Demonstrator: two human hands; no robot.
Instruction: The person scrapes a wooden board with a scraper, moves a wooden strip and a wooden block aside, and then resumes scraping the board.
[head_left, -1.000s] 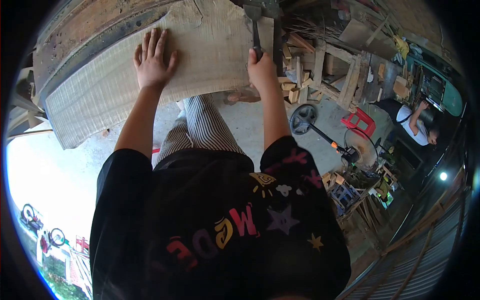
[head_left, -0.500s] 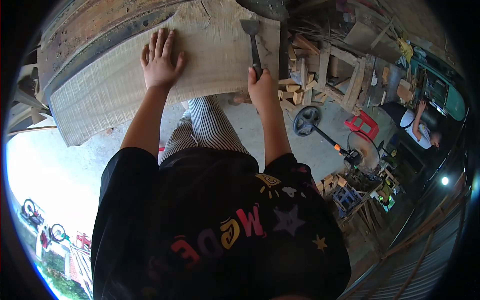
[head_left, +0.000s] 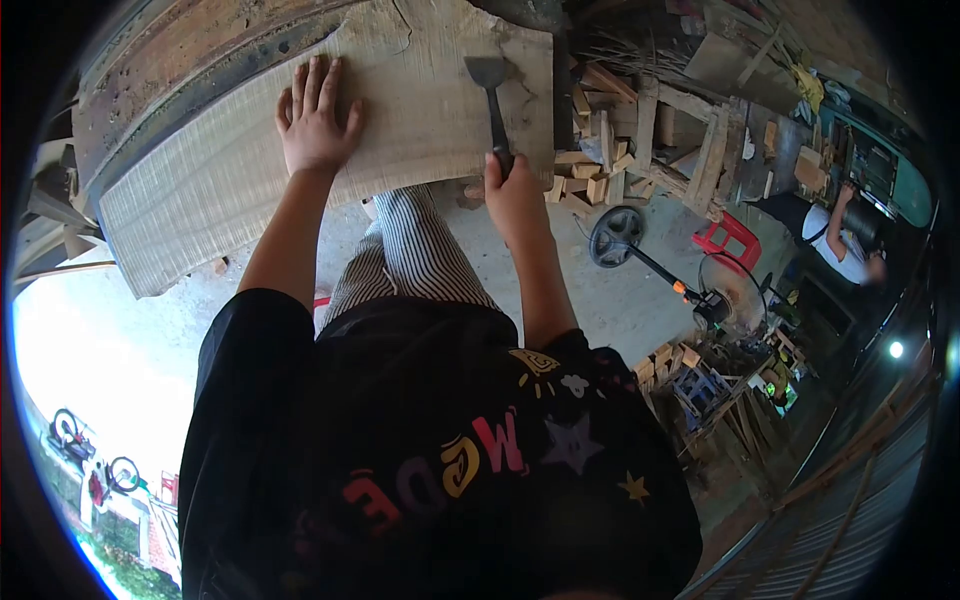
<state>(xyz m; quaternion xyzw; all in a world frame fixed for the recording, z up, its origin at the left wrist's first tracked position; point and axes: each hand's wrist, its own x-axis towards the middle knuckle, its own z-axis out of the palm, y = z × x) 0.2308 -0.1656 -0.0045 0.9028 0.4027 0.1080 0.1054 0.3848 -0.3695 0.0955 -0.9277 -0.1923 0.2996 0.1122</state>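
A broad, pale wooden slab [head_left: 220,190] with a curved edge lies in front of me. My left hand [head_left: 318,125] rests flat on it, fingers spread. Near the slab's right end, my right hand [head_left: 517,195] is wrapped round the dark handle of a scraper [head_left: 496,115]. The scraper's flat, wide blade points away from me and overlaps the slab's surface, close to a dark crack in the wood. A second crack runs in from the far edge between my hands.
Cut wood blocks and offcuts [head_left: 605,175] are piled right of the slab. A standing fan [head_left: 728,300] with a round base and a red stool [head_left: 728,240] stand on the concrete floor. Another person [head_left: 835,235] works at a green machine [head_left: 895,180] at far right.
My right hand and the scraper have moved slightly left and a little toward me over the slab. My left hand stays flat on the wood. The other person's arm has shifted.
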